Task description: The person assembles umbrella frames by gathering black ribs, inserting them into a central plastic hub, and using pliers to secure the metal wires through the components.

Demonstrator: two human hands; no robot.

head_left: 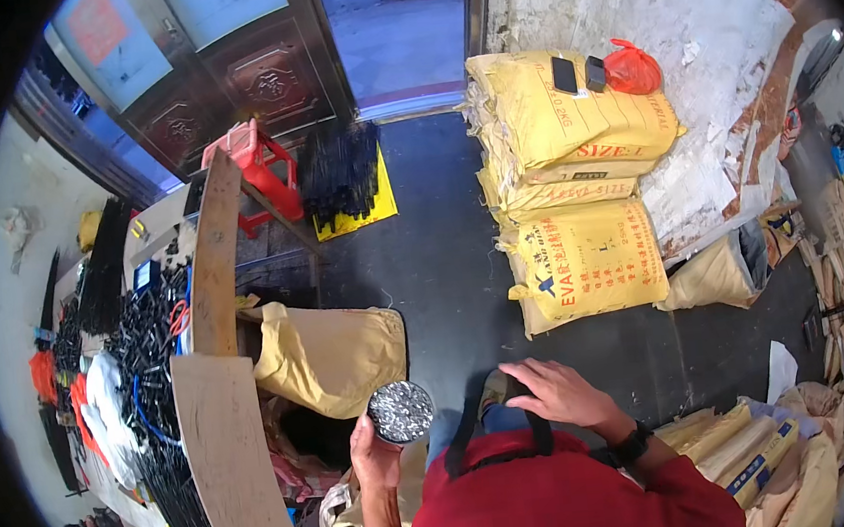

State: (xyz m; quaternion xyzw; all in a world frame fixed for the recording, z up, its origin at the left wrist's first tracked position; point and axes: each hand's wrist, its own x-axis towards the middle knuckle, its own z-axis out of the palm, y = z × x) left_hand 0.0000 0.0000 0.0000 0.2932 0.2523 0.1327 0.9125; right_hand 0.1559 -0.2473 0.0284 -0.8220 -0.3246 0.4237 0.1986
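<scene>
The person's left grip (377, 458) is curled round the lower side of a round, dark-rimmed container (402, 412) filled with small shiny silver pieces, its thumb against the rim. The container is held up in front of the person's left side, its open top facing the camera, with a crumpled yellow-brown paper sack (335, 356) just beyond it. The right grip (561, 397) is spread and holds nothing visible, its fingers pointing left above the lap (whether they touch the leg, I cannot tell). A black wristwatch (635, 444) sits on the right wrist, below the dark red sleeve.

To the left, two long brown wooden boards (227, 441) line the near edge of a pale desk (159, 218), which carries a heap of short black rod-like pieces (147, 333). Beyond it, a red plastic stool (277, 186) stands near a bundle of thin black rods (339, 170) on a bright yellow sheet (386, 191). Across the dark grey floor (438, 222), a stack of printed yellow sacks (582, 259) bears a flat black phone-like slab (564, 74) and a red plastic bag (632, 70).
</scene>
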